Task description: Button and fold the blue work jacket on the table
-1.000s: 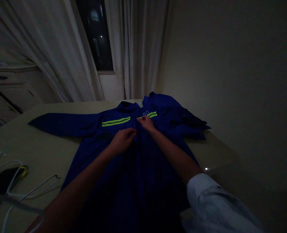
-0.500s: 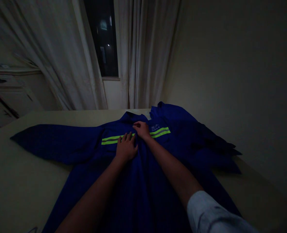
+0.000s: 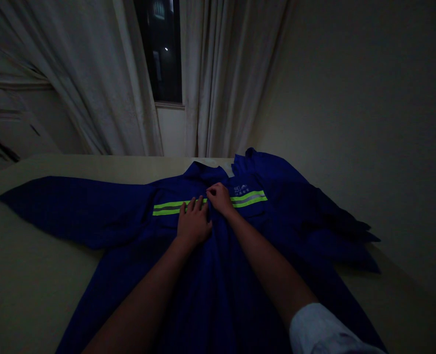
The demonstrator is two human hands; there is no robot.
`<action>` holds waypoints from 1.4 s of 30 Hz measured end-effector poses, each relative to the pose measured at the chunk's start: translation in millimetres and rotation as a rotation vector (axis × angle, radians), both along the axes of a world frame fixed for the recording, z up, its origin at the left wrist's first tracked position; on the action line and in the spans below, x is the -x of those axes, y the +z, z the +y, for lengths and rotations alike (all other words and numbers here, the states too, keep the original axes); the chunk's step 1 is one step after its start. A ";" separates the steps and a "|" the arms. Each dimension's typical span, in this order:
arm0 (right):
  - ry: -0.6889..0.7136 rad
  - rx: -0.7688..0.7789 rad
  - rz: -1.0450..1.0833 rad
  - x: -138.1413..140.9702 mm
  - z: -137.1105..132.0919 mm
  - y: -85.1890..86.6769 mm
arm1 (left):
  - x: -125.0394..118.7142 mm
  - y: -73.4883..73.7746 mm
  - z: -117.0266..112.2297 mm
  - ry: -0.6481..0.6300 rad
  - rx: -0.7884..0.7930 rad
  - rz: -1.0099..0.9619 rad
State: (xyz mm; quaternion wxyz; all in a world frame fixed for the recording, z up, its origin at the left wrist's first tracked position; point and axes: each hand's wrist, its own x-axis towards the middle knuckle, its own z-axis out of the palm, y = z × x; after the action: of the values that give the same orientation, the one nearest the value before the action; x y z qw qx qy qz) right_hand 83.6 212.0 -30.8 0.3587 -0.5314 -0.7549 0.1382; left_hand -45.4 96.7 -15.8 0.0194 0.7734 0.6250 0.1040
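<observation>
A dark blue work jacket [image 3: 218, 290] lies spread face up on a pale table [image 3: 29, 255], its collar [image 3: 203, 172] at the far end. Lime reflective stripes [image 3: 249, 199] cross its chest. My left hand [image 3: 194, 221] rests flat on the front, fingers spread over the stripe. My right hand [image 3: 220, 199] sits just above it, fingers curled on the front edge below the collar. A white shirt cuff [image 3: 323, 332] shows on my right forearm. The jacket's far right sleeve lies bunched and folded over itself.
The table's far edge runs behind the collar, with white curtains [image 3: 81, 83] and a dark window [image 3: 159, 49] beyond it. A pale wall [image 3: 351, 123] stands to the right. A pale cabinet [image 3: 4, 123] shows at the far left.
My left hand has gone from pinching the jacket front to lying flat on the stripe. My right hand stays near the collar. The camera view has levelled and moved closer over the jacket.
</observation>
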 end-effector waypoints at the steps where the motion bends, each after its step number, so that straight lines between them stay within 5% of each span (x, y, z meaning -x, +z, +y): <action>1: 0.011 -0.003 0.003 0.2 -0.2 -0.1 | 0.0 0.5 -0.1 0.000 0.004 0.002; 18: 0.012 0.012 -0.544 2.9 -32.8 25.7 | 0.0 1.7 -0.8 -0.003 0.018 0.019; 31: -0.015 0.038 -0.300 -1.4 -29.4 18.1 | -0.5 2.0 -0.6 0.003 0.010 0.000; 42: 0.013 0.062 -0.350 0.4 -26.0 15.6 | -0.2 2.8 -0.6 0.006 0.030 -0.002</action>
State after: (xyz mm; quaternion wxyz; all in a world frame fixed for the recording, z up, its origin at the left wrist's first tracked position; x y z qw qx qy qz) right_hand 83.2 185.9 -15.2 0.2046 -0.5531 -0.8046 0.0691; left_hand -45.2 96.1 -13.0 0.0313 0.7709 0.6289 0.0957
